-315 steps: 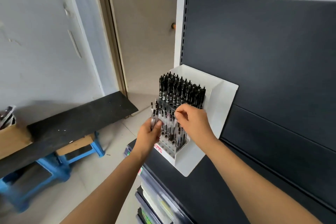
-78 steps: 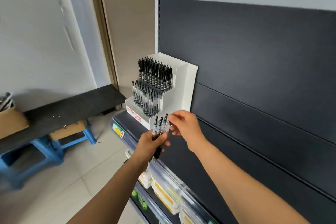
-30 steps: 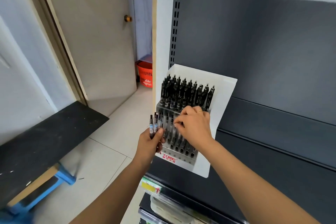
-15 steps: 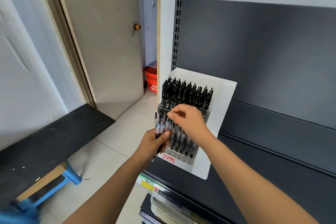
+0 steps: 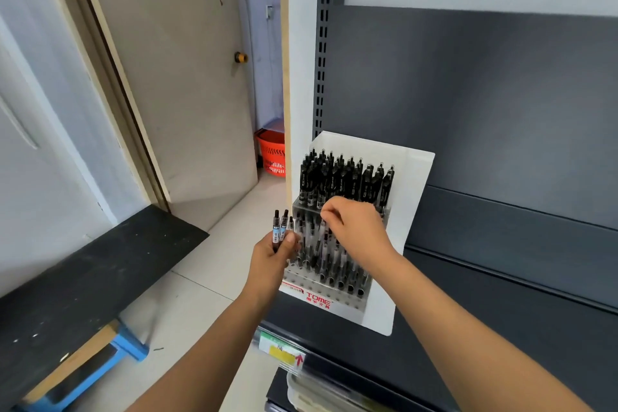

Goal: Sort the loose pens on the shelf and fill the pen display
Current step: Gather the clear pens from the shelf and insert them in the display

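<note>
A white stepped pen display (image 5: 412, 211) stands on the dark shelf (image 5: 501, 328). Black pens (image 5: 344, 181) fill its upper tier, and clear-barrelled pens (image 5: 329, 264) stand in the lower tier's holes. My left hand (image 5: 271, 256) grips a small bunch of pens (image 5: 279, 230) just left of the display, tips upward. My right hand (image 5: 354, 227) hovers over the lower tier and pinches the top of one clear pen (image 5: 322, 227) that stands among the others.
A dark plank (image 5: 83, 278) lies on a blue stool (image 5: 110, 358) at the left. A beige door (image 5: 174, 84) and an orange basket (image 5: 271, 157) are behind. Stock and a price label (image 5: 284, 351) sit on the lower shelf under the display.
My right hand has taken a pen from the bunch in my left hand and carried it to the display's lower tier. The view has shifted slightly.
</note>
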`<state>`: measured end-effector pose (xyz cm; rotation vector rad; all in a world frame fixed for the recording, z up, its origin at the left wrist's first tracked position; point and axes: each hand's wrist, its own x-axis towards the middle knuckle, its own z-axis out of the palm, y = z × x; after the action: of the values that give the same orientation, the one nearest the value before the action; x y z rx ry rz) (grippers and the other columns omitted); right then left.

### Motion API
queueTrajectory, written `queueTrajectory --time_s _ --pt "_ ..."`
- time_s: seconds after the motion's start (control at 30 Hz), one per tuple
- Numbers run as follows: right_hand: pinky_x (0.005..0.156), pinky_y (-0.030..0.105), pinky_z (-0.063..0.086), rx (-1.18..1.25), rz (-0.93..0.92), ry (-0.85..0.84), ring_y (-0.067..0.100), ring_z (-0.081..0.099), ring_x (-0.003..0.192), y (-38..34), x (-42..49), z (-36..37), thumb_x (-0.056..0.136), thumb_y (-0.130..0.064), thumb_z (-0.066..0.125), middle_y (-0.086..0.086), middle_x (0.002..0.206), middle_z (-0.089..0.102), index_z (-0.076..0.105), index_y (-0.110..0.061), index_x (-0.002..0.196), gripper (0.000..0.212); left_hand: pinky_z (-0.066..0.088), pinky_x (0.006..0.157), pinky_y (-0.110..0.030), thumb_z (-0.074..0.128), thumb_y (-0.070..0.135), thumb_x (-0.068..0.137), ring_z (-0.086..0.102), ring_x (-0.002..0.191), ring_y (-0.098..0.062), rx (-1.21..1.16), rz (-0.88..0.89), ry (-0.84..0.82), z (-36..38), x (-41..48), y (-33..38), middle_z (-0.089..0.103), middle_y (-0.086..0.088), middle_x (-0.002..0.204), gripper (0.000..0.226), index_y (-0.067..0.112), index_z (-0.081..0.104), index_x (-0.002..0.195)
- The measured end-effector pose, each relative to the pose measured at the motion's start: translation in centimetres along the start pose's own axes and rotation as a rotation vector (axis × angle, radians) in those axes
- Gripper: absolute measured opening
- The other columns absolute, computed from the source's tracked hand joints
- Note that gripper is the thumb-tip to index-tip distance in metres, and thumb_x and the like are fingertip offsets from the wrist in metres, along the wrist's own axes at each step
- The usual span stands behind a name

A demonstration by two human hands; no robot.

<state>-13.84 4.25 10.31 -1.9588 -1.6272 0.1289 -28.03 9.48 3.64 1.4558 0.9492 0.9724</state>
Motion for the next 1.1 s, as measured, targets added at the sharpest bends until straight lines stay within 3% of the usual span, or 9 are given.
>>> queueTrajectory --time_s 0.23,0.33,0.5,0.73,1.1 --pt "0.079 0.036 0.051 -0.151 -0.004 -0.002 0.019 0.063 0.085 -0.6 1.2 1.1 0.099 -0.023 0.045 0.002 0.094 0.068 0.062 -0.013 0.107 0.021 0.044 0.056 -0.021 0.048 0.018 0.097 0.054 0.059 -0.011 -0.046 -0.008 -0.158 -0.9 2.3 -0.1 0.060 -0.002 0.069 0.022 -0.001 0.060 0.096" --pt "0.083 0.036 0.049 -0.241 0.017 -0.047 0.020 0.061 0.096 -0.6 1.4 2.1 0.099 -0.026 0.045 0.000 0.102 0.068 0.064 -0.017 0.108 0.023 0.040 0.049 -0.021 0.048 0.020 0.096 0.047 0.047 -0.008 -0.051 -0.023 -0.243 -1.4 3.1 -0.5 0.051 0.000 0.057 0.027 -0.005 0.057 0.093" --pt "0.094 0.039 0.033 -0.384 0.098 -0.061 0.018 0.044 0.112 -0.3 1.4 3.2 0.097 -0.035 0.048 -0.009 0.114 0.057 0.066 -0.032 0.114 0.024 0.026 0.042 -0.017 0.046 0.029 0.097 0.029 0.043 -0.006 -0.046 -0.015 -0.349 -1.8 4.2 -1.2 0.035 0.010 0.049 0.026 0.012 0.048 0.077" --pt "0.098 0.041 0.030 -0.349 0.237 0.002 0.018 0.044 0.113 -0.3 1.3 4.2 0.093 -0.037 0.053 -0.009 0.109 0.056 0.064 -0.030 0.106 0.018 0.025 0.043 -0.019 0.038 0.036 0.098 0.028 0.044 -0.002 -0.067 -0.018 -0.420 -2.3 4.9 -1.6 0.036 0.004 0.062 0.016 0.022 0.042 0.091" --pt "0.095 0.038 0.025 -0.397 0.249 0.061 0.015 0.043 0.111 -0.9 1.1 4.5 0.092 -0.038 0.054 -0.013 0.107 0.058 0.064 -0.029 0.099 0.014 0.029 0.044 -0.016 0.038 0.026 0.100 0.033 0.043 -0.002 -0.056 0.003 -0.466 -2.5 5.3 -1.9 0.043 -0.003 0.069 0.014 0.019 0.042 0.088"
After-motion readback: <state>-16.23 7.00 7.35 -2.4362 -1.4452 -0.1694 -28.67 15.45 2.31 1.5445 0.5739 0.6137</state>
